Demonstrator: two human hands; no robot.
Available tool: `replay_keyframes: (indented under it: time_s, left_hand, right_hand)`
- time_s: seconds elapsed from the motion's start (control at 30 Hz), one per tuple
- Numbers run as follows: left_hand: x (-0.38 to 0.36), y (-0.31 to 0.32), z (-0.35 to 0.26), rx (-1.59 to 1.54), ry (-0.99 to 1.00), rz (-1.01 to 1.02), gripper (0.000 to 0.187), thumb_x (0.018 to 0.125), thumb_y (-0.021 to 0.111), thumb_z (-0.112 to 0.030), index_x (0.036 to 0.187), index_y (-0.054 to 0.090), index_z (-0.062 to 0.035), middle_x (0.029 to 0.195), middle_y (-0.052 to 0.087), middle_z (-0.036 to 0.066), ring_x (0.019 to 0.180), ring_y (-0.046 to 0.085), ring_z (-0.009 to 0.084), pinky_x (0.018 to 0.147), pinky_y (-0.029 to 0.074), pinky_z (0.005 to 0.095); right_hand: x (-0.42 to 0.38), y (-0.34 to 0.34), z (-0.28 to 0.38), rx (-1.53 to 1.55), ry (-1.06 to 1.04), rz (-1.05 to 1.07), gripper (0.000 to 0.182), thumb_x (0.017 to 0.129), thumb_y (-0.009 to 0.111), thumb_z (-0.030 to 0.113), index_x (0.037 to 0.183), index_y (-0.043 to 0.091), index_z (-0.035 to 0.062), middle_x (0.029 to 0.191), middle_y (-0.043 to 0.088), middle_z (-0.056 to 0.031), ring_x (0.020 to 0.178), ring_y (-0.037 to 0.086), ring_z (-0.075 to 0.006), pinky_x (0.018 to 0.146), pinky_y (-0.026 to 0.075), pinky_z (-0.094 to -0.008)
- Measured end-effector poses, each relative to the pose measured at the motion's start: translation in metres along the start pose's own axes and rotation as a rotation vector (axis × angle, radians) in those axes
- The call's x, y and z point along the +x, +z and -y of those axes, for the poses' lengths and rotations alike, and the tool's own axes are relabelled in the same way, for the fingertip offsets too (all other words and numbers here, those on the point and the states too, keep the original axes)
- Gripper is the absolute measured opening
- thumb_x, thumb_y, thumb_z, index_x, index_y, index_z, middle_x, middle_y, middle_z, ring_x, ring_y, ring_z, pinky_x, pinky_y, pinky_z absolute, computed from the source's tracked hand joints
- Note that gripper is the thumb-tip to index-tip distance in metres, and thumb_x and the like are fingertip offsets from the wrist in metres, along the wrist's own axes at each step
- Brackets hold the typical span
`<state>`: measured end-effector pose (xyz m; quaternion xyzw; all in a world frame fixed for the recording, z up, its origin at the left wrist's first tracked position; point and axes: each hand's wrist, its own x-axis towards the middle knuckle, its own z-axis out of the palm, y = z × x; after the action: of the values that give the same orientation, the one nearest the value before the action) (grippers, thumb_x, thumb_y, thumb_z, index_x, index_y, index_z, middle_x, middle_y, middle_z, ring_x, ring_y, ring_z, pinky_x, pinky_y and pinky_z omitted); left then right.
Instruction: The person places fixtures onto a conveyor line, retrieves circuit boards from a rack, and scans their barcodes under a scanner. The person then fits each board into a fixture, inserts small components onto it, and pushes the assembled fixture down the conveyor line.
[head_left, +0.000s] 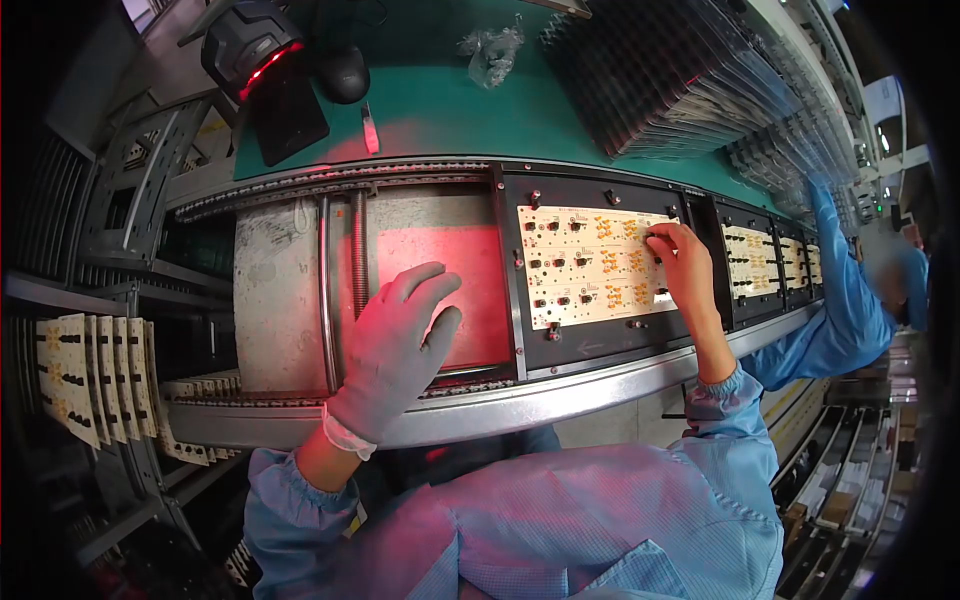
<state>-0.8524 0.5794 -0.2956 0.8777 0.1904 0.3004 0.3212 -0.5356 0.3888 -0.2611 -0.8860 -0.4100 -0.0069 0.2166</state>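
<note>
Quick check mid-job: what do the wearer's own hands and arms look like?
The left hand wears a grey glove with a whitish rim at the wrist. The right hand shows no glove. Both sleeves are light blue, gathered at the cuffs.

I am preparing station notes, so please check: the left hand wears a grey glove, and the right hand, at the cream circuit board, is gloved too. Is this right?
Not quite: the head view shows that the right hand, at the cream circuit board, is bare. The left hand does wear a grey glove.
</note>
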Motion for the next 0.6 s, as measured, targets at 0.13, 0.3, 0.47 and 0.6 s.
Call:
replay_keyframes:
  time_s: [0.13, 0.3, 0.47, 0.6]
  left_hand:
    - [-0.002, -0.003, 0.0, -0.046, -0.083, 0.05, 0.03, 0.083, 0.066, -0.007, 0.113, 0.061, -0.0071, 0.117, 0.06, 0.011, 0.108, 0.06, 0.0291, 0.091, 0.049, 0.0365]
    - [-0.003, -0.005, 0.002, -0.041, -0.082, 0.06, 0.03, 0.084, 0.066, -0.008, 0.113, 0.061, -0.0066, 0.116, 0.06, 0.011, 0.108, 0.059, 0.0294, 0.091, 0.049, 0.0367]
    - [-0.004, -0.007, 0.005, -0.037, -0.087, 0.072, 0.029, 0.084, 0.066, -0.007, 0.113, 0.061, -0.006, 0.115, 0.06, 0.011, 0.107, 0.059, 0.0295, 0.09, 0.049, 0.0367]
    - [-0.004, -0.007, 0.005, -0.042, -0.102, 0.079, 0.03, 0.084, 0.065, -0.007, 0.113, 0.061, -0.0058, 0.115, 0.06, 0.011, 0.107, 0.059, 0.0295, 0.09, 0.049, 0.0368]
  right_hand:
    - [-0.001, 0.006, -0.002, -0.079, -0.007, -0.051, 0.013, 0.087, 0.064, 0.011, 0.096, 0.066, 0.0024, 0.086, 0.065, -0.0095, 0.074, 0.067, -0.0196, 0.067, 0.05, -0.029]
    - [-0.003, 0.012, 0.008, -0.2, 0.029, -0.112, 0.015, 0.088, 0.065, 0.02, 0.092, 0.065, 0.0056, 0.078, 0.066, -0.0075, 0.069, 0.066, -0.0205, 0.063, 0.048, -0.0301]
    - [-0.001, 0.017, 0.007, -0.287, 0.029, -0.144, 0.02, 0.088, 0.065, 0.027, 0.089, 0.065, 0.0068, 0.078, 0.068, -0.0082, 0.069, 0.066, -0.025, 0.062, 0.048, -0.0332]
    - [-0.003, 0.017, 0.004, -0.383, -0.094, -0.197, 0.019, 0.089, 0.063, 0.026, 0.093, 0.066, 0.008, 0.084, 0.068, -0.0082, 0.073, 0.066, -0.0274, 0.063, 0.049, -0.0347]
